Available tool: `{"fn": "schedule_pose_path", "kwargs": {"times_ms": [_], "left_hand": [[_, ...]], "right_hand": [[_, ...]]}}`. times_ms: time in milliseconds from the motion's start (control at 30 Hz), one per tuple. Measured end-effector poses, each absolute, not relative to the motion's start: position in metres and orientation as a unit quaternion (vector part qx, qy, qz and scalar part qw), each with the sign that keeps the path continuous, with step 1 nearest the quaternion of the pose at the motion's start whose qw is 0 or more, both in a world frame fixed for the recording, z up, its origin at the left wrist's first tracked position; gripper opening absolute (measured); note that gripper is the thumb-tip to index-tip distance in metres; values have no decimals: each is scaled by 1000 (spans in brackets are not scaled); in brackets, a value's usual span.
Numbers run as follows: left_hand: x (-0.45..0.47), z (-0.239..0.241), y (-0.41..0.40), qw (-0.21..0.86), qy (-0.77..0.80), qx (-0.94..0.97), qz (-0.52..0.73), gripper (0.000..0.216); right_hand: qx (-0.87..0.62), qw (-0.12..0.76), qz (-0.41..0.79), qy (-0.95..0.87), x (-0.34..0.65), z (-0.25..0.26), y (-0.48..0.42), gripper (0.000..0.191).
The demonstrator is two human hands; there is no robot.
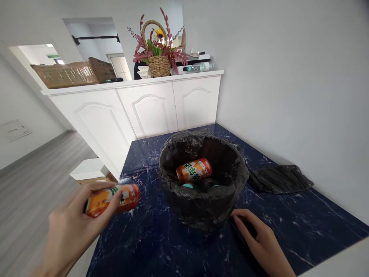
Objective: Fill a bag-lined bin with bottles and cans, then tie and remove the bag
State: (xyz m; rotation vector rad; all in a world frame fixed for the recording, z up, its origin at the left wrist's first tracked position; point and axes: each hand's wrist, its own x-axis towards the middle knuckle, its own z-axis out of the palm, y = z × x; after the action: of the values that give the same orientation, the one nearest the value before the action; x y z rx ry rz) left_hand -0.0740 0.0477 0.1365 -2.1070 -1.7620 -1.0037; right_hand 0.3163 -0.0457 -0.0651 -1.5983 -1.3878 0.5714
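My left hand [73, 221] is wrapped round an orange and red drink can [127, 196], held on its side left of the bin, past the table's left edge. A round trash bin lined with a black trash bag [198, 209] stands on the table. Inside it lies a second orange can [194, 170], with small teal-topped items [188, 186] partly hidden below. At the bin's lower right side is my right hand [261, 236]. Its thumb and forefinger are pinched together against the black bag; the other fingers are mostly hidden.
The dark blue marbled table [138, 238] meets a wall on the right. A folded black plastic bag [281, 179] lies there. White cabinets [152, 109] stand behind, carrying a flower basket [159, 66], a cardboard box [69, 75] and a plastic bottle [198, 67]. A white box [88, 169] sits low at left.
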Motion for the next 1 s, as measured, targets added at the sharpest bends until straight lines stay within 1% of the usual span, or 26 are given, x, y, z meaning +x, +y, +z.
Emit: {"fn": "schedule_pose_path", "kwargs": {"times_ms": [100,167,233,300,367,533,667,767,1000], "left_hand": [[-44,164,42,89,-597,-653,-457,32],[-23,179,41,72,-549,-621,-555,28],[-1,189,43,60,-497,-618,-606,23],[18,195,47,66,-428,-648,-626,19],[34,197,52,59,-367,-682,-630,16],[66,191,62,-35,-302,-743,-596,18],[83,181,70,-111,-295,-804,-504,25],[87,179,72,-122,-301,-833,-448,32],[68,184,83,-121,-391,-759,-507,41]], "right_hand": [[-647,464,223,-563,316,-65,-46,33],[-646,466,223,-562,316,-64,-46,34],[-646,465,227,-562,315,-64,-46,35],[-645,465,230,-561,315,-63,-46,35],[-646,464,233,-559,315,-63,-46,35],[-644,466,256,-550,314,-61,-45,36],[-641,472,256,-549,315,-60,-44,35],[-643,469,263,-546,315,-61,-45,36],[-648,453,288,-541,316,-66,-46,38]]}}
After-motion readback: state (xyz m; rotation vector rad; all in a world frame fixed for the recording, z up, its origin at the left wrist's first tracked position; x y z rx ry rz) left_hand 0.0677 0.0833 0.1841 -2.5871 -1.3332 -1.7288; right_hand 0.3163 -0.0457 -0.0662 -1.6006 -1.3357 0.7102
